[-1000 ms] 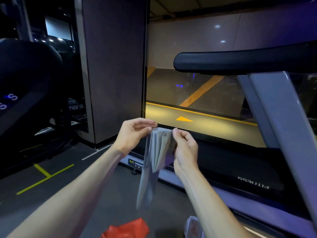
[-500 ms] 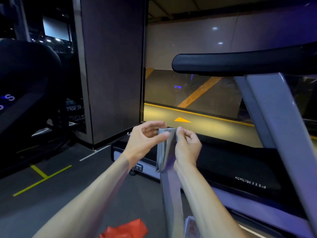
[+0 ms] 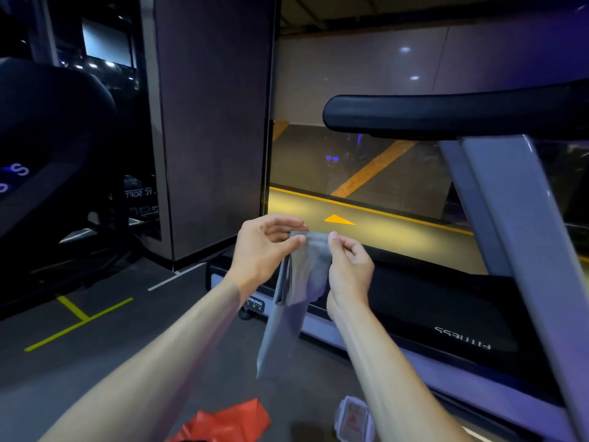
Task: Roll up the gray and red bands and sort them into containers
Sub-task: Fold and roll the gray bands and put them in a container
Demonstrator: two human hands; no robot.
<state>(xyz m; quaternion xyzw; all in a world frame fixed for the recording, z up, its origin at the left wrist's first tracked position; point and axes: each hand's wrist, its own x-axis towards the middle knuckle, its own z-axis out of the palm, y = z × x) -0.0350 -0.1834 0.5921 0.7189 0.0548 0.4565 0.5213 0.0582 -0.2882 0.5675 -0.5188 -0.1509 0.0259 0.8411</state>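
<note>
1. We've got both hands up in front of us, and the gray band (image 3: 301,282) is caught between them at its top edge.
2. Our left hand (image 3: 266,247) pinches the band's upper left corner, thumb tip pressed against the front of the material, the other fingers curled behind it.
3. Our right hand (image 3: 349,269) pinches the upper right corner, thumb and forefinger closed on the edge, remaining fingers curled into the palm.
4. So the band sits right at the fingertips and everything else of it hangs below the grip: folded layers just under the hands, then a single loose tail dropping down between our forearms.
5. Down low, the red band (image 3: 229,421) lies crumpled on the dark floor, well apart from the hands.
6. Just right of it, partly hidden by our right forearm, a small clear container (image 3: 352,419) rests on the floor.
7. Further out, the treadmill (image 3: 446,314) runs along our right, its black handrail overhead; yellow lines mark the floor on the left.
</note>
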